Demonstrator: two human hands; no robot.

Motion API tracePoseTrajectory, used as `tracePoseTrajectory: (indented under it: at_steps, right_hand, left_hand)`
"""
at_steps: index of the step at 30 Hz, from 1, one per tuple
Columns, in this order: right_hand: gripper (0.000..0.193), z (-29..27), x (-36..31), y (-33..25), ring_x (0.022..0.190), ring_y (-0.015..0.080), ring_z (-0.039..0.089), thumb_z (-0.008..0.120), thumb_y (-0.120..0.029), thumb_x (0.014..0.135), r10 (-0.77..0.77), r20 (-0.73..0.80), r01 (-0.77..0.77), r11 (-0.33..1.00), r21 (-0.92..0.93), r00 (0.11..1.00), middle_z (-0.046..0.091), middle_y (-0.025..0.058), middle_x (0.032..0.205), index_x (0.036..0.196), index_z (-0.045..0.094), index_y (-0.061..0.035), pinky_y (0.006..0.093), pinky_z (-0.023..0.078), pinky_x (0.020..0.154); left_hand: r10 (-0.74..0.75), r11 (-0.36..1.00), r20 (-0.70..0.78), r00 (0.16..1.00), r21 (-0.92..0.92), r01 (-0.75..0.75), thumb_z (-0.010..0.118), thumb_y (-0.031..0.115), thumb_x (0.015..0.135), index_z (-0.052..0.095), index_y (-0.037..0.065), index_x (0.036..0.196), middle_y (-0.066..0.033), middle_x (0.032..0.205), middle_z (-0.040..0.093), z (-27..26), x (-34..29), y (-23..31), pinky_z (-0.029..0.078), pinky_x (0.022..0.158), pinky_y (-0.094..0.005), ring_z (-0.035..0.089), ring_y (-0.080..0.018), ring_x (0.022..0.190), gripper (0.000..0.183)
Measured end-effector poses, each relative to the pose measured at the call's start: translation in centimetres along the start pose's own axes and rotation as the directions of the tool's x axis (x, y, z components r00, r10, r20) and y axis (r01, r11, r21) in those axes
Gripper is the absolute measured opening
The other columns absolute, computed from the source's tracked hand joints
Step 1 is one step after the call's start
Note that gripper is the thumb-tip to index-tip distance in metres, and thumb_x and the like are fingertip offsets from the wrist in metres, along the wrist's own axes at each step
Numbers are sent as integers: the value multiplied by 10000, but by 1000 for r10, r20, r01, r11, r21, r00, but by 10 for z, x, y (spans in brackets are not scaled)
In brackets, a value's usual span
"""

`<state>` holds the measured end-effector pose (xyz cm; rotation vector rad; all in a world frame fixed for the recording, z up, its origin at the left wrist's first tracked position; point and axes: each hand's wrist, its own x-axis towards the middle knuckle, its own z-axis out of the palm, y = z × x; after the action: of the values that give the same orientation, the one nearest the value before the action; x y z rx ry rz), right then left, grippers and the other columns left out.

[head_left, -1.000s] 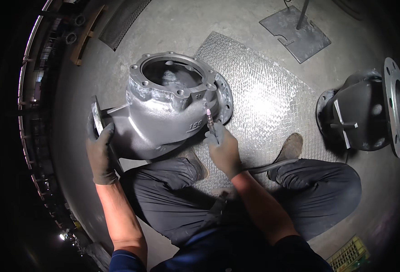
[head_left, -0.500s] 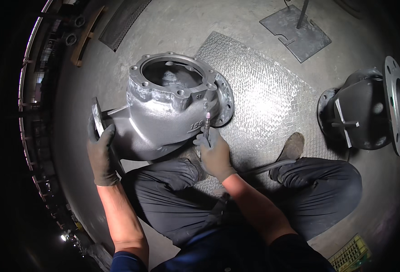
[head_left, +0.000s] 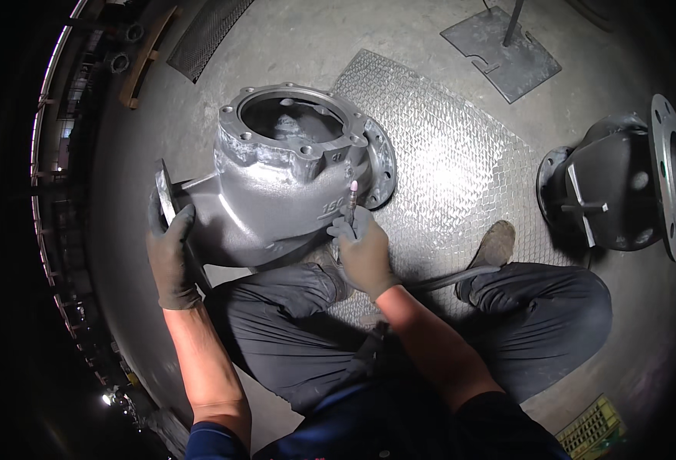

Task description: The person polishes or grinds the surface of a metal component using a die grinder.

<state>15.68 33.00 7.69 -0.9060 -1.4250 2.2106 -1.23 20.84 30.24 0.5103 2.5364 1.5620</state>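
A grey cast-iron valve body (head_left: pixel 257 203) stands in front of me, its round bolted opening facing up and a drilled flange (head_left: pixel 384 165) on its right side. My gloved left hand (head_left: pixel 171 257) is closed around the rim of its left flange (head_left: pixel 165 190), thumb on the near side. In my gloved right hand (head_left: pixel 366 249) is a slim die grinder (head_left: pixel 352 203) with a pink grinding tip pointing up and away. The tip is by the casting's right flank, under the top rim; whether it touches cannot be made out. A hose (head_left: pixel 449 280) runs near my right wrist.
A second dark valve casting (head_left: pixel 614 192) with a wide flange lies to the right. Beneath and beyond the first is a patterned metal mat (head_left: pixel 445 123). Farther off are a steel base plate with a post (head_left: pixel 499 57), another mat (head_left: pixel 208 38) and a wooden pallet (head_left: pixel 140 73). My legs flank the work.
The right hand and grinder have shifted very slightly, the tip moving a little up along the casting's side. My left hand keeps its hold on the flange.
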Motion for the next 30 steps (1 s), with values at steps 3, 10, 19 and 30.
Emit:
tracePoseTrajectory:
  at_steps: [3, 10, 19, 30]
  right_hand:
    - [260, 2, -4, -10, 1034, 257, 778, 575, 28, 1028, 0, 30, 3, 996, -85, 1000, 734, 184, 1112, 1286, 553, 44, 351, 598, 860]
    - [184, 6, -5, -2, 916, 355, 780, 646, -80, 1031, -66, -82, 63, 997, -45, 994, 766, 220, 956, 1161, 596, 39, 441, 586, 781]
    - [245, 6, -4, 1, 956, 288, 786, 598, -26, 1028, -157, -16, 149, 961, -235, 988, 745, 187, 1027, 1264, 580, 37, 389, 595, 809]
    - [290, -17, 6, -1, 986, 418, 729, 673, -35, 965, -170, -49, 136, 905, -403, 984, 707, 260, 1076, 1242, 618, 29, 444, 579, 848]
  left_hand:
    - [-1, 1000, 3, 1000, 19, 1, 720, 85, 910, 438, -80, 1569, -86, 1306, 613, -2, 0, 0, 463, 1023, -292, 583, -153, 1134, 737]
    - [-8, 998, -5, 1000, 63, 8, 715, 87, 911, 471, -73, 1547, -59, 1226, 613, 2, -2, 5, 463, 968, -276, 574, -141, 1067, 700]
    - [20, 999, 20, 1000, 49, -21, 702, 95, 915, 482, -78, 1536, -40, 1179, 618, 4, -2, 5, 460, 945, -270, 570, -135, 1026, 682]
    - [17, 996, -7, 1000, 87, -17, 712, 127, 910, 446, -83, 1563, -113, 1357, 606, 5, -3, 5, 448, 1059, -309, 580, -192, 1190, 735]
